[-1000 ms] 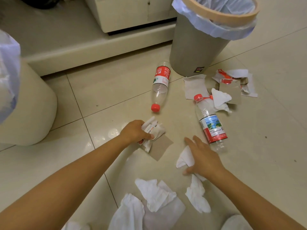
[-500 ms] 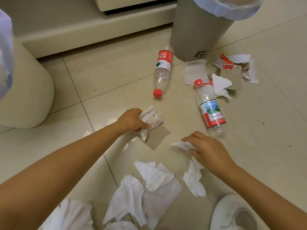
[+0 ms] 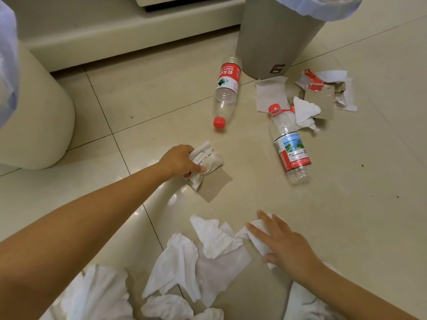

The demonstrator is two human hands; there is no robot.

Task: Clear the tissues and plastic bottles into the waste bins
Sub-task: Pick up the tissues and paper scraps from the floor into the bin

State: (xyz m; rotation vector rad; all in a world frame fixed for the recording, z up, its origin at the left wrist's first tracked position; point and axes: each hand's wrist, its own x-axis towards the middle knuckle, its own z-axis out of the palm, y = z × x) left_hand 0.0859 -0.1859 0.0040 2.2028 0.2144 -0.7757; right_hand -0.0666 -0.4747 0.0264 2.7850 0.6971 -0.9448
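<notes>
My left hand (image 3: 179, 161) grips a bundle of crumpled white tissues (image 3: 209, 158) with a small printed packet, just above a brown paper piece (image 3: 213, 187) on the floor. My right hand (image 3: 285, 247) lies with straight fingers on a white tissue (image 3: 256, 236) low in the view. More white tissues (image 3: 184, 262) are scattered in front of me. Two empty plastic bottles lie on the tiles: a red-label one (image 3: 226, 88) near the grey bin (image 3: 275, 35), and a blue-and-red-label one (image 3: 290, 146) to its right.
A cream bin (image 3: 32, 116) with a bluish liner stands at the left. Tissues, brown paper and red plastic scraps (image 3: 323, 93) pile up right of the grey bin. A raised cream step (image 3: 115, 40) runs along the back. My white shoe (image 3: 307, 303) shows at the bottom.
My right hand has moved down toward me with its tissue, and its fingers went from pinching to lying flat. The left hand keeps its hold on the tissue bundle.
</notes>
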